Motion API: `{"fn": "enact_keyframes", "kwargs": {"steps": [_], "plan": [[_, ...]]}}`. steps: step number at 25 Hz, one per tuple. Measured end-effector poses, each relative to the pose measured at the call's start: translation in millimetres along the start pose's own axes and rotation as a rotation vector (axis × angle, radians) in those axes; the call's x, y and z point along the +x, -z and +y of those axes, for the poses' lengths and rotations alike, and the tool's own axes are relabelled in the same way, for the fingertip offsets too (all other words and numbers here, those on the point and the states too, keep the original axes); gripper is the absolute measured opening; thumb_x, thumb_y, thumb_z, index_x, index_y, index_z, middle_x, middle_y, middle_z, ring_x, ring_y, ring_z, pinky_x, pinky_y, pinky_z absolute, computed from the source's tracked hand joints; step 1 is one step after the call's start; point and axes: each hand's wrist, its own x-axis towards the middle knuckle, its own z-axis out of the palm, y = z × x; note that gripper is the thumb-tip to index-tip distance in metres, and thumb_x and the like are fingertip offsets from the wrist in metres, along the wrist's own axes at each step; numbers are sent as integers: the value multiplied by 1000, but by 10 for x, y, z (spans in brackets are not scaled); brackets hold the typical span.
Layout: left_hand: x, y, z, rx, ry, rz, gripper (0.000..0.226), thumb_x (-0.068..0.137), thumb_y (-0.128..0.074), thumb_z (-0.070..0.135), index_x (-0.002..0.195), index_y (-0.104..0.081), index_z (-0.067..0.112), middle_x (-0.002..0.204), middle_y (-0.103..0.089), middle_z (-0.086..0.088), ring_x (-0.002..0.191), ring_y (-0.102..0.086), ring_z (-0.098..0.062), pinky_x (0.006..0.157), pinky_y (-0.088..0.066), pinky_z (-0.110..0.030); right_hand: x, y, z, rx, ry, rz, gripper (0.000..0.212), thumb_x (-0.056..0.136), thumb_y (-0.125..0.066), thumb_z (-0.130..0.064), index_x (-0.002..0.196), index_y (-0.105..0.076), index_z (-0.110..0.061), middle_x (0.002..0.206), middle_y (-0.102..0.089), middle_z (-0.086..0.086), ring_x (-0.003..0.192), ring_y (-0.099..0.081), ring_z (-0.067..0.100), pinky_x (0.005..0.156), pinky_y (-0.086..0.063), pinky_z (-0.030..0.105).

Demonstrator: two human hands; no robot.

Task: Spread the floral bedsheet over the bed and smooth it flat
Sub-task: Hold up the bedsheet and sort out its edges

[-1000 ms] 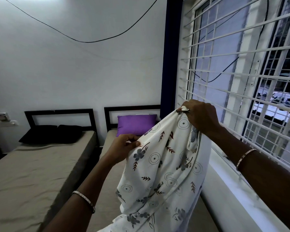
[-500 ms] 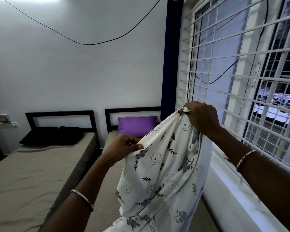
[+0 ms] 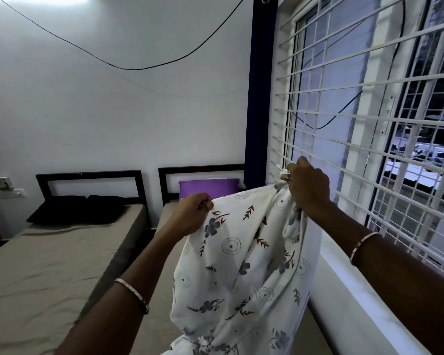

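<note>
At frame centre, the left hand [image 3: 193, 213] and right hand [image 3: 308, 190] each clutch the top edge of the white floral-printed cotton bedsheet [image 3: 244, 272], which hangs bunched above the tan bed [image 3: 164, 252].

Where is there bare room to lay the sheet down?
The tan left bed is bare from the black pillows at its headboard to the frame's edge. The tan right bed shows a bare strip below the purple pillow; the rest hides behind the white floral bedsheet gripped by the left hand and right hand.
</note>
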Motion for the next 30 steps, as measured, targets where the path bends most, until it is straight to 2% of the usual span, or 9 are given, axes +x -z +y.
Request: {"fn": "enact_keyframes", "kwargs": {"steps": [3,5,8,11,15,19,23,27,30], "plan": [[82,-16,240,20,-26,34,18,96,-51,17,93,-67,10,88,-70,-11,85,-65,-27,78,-51,-35,-62,174,-301,414,66,-88,44,81,-73,-40,118,-65,-17,115,-66,4,95,-66,24,76,-46,29],[118,-14,404,14,-116,11,17,94,-52,17,94,-68,11,88,-71,-9,85,-65,-26,80,-52,-37,-91,314,-533,706,235,-342,55,75,-75,-50,121,-64,-21,112,-70,0,95,-66,13,78,-46,24],[113,8,517,-35,-207,-11,15,90,-55,17,88,-69,17,88,-72,-5,87,-65,-21,81,-54,-41,-150,289,-615,846,271,-598,38,78,-73,-49,90,-69,-14,78,-68,2,68,-58,8,65,-42,25],[97,25,495,-109,-207,-39,9,90,-61,22,88,-70,20,86,-72,-1,87,-64,-18,79,-51,-36,-179,256,-500,885,161,-689,42,75,-77,-48,64,-57,-13,55,-47,-2,52,-39,11,54,-29,30],[114,76,257,-119,-238,-101,17,81,-67,42,87,-69,26,85,-69,9,83,-63,-10,75,-49,-31,-167,342,-383,837,153,-480,27,79,-75,-41,64,-62,-23,55,-55,-10,48,-48,-1,51,-35,20],[41,192,64,-134,-185,-104,17,90,-64,29,74,-66,26,65,-61,19,61,-53,5,63,-44,-24,-24,353,-76,711,171,-310,23,83,-71,-38,78,-71,-16,74,-70,3,73,-65,16,69,-49,32],[-50,199,-20,-128,-92,-115,21,90,-59,41,82,-70,24,70,-66,1,60,-67,-15,47,-54,-33,-11,311,73,644,211,-216,17,85,-70,-36,88,-75,-19,81,-73,3,80,-67,21,72,-50,35],[-88,192,-158,-141,-129,-92,47,86,-55,55,78,-68,11,63,-60,-3,57,-58,-13,53,-47,-28,27,194,213,552,151,-65,22,85,-69,-38,91,-74,-17,88,-75,7,85,-68,26,73,-53,36],[-141,216,-262,-324,-142,-73,57,84,-53,60,78,-68,5,70,-67,-17,62,-57,-17,59,-44,-32,69,62,365,503,66,-39,25,85,-68,-39,97,-74,-18,95,-74,8,92,-68,29,73,-49,32]]}}
